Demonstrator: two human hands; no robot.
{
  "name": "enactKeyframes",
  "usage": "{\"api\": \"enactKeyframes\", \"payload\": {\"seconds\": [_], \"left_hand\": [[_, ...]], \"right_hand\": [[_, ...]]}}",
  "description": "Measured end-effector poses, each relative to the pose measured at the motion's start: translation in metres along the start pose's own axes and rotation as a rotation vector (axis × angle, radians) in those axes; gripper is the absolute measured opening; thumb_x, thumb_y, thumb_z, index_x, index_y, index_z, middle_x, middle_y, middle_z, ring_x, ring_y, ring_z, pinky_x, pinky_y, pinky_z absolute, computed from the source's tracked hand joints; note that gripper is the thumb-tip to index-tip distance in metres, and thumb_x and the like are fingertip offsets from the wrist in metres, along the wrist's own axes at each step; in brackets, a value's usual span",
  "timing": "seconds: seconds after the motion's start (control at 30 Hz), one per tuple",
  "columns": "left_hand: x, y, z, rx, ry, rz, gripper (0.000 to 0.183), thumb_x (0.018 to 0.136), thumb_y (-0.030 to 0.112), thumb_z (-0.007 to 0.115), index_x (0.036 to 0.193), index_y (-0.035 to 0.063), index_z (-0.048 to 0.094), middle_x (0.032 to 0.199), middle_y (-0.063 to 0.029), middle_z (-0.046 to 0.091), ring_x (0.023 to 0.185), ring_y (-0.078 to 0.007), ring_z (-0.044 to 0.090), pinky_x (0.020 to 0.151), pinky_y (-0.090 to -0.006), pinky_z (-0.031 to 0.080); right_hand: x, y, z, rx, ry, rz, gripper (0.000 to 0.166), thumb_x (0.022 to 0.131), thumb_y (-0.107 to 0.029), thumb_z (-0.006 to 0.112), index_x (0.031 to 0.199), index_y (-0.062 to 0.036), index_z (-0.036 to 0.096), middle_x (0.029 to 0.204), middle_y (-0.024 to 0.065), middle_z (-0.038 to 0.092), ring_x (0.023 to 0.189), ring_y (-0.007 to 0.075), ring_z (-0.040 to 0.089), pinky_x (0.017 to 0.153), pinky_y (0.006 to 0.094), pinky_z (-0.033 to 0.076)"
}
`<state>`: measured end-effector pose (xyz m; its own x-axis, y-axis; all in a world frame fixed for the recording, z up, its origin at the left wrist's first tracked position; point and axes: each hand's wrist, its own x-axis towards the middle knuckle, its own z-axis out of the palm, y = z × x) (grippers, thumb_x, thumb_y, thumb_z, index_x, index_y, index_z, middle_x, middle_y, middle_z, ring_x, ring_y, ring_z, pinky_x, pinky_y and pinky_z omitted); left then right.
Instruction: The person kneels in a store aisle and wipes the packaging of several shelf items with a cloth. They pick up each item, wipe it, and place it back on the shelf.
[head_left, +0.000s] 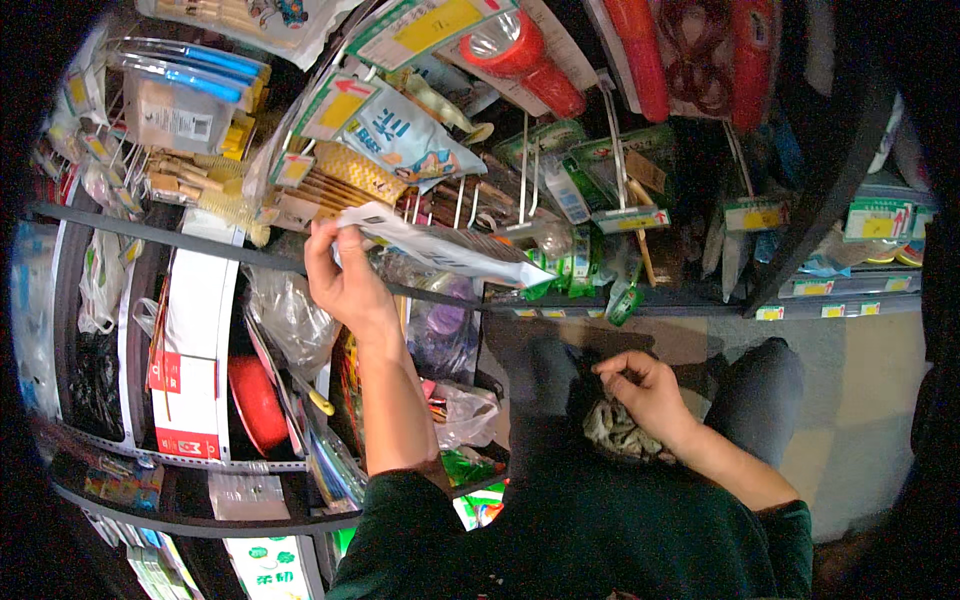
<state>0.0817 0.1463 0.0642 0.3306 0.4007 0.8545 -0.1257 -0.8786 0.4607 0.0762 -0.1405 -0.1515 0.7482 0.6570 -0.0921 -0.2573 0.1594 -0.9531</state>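
My left hand pinches one end of a white plastic packet between thumb and fingers. The packet lies nearly edge-on to my view, in front of the hanging goods, and its printing is hard to make out. Lower down, by my lap, my right hand has its fingers curled, with thumb and forefinger close together. Whether anything is between them cannot be told. A crumpled, mottled grey-brown item shows just beneath that hand; its kind is unclear. Behind the white packet hangs a blue-and-white printed packet.
Metal display hooks with price tags jut from the rack above. A red flashlight hangs there in packaging. Clear plastic tubs and brushes stand upper left. A dark shelf edge runs below; tiled floor lies right.
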Motion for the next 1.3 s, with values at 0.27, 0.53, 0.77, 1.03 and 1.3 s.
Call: {"api": "enactKeyframes", "payload": {"seconds": [0.27,0.53,0.77,1.03,1.3], "left_hand": [[0.037,-0.042,0.041,-0.205,0.216,-0.21,0.02,0.095,0.016,0.06,0.107,-0.0002,0.058,0.101,-0.0057,0.061,0.09,-0.0131,0.056,0.082,-0.0272,0.044],[0.077,-0.062,0.038,-0.484,0.132,-0.233,0.026,0.097,0.017,0.054,0.116,-0.0009,0.049,0.103,-0.01,0.06,0.09,-0.0179,0.059,0.078,-0.033,0.051],[0.068,-0.079,0.046,-0.374,0.125,-0.214,0.025,0.099,0.016,0.051,0.115,-0.003,0.055,0.107,-0.0074,0.061,0.095,-0.0149,0.057,0.083,-0.0284,0.047],[0.076,-0.074,0.056,-0.523,0.116,-0.246,0.024,0.099,0.017,0.052,0.114,-0.0023,0.054,0.104,-0.0077,0.06,0.091,-0.0153,0.058,0.082,-0.0301,0.047],[0.067,-0.072,0.056,-0.446,0.115,-0.191,0.019,0.098,0.015,0.053,0.108,-0.0012,0.055,0.101,-0.0077,0.06,0.089,-0.0156,0.058,0.08,-0.0309,0.048]], "right_hand": [[0.01,-0.009,0.002,0.007,-0.105,0.114,0.01,0.089,-0.012,0.065,0.095,-0.0061,0.069,0.074,0.0003,0.062,0.063,0.0042,0.049,0.054,0.023,0.04],[0.024,-0.019,-0.005,-0.033,-0.15,0.165,0.011,0.09,-0.014,0.064,0.097,-0.0074,0.068,0.079,0.0001,0.064,0.067,0.0066,0.052,0.06,0.0246,0.044],[0.026,-0.015,0.0,-0.096,-0.163,0.139,0.012,0.089,-0.016,0.065,0.097,-0.0076,0.068,0.081,0.0041,0.066,0.071,0.0106,0.058,0.065,0.0277,0.048],[0.023,-0.027,-0.002,-0.14,-0.215,0.132,0.013,0.089,-0.016,0.066,0.098,-0.0082,0.069,0.081,0.0045,0.066,0.067,0.0108,0.056,0.061,0.0277,0.047],[0.02,-0.02,-0.006,-0.15,-0.245,0.108,0.011,0.089,-0.013,0.065,0.098,-0.0069,0.068,0.084,0.0053,0.067,0.069,0.0101,0.056,0.062,0.0274,0.045]]}}
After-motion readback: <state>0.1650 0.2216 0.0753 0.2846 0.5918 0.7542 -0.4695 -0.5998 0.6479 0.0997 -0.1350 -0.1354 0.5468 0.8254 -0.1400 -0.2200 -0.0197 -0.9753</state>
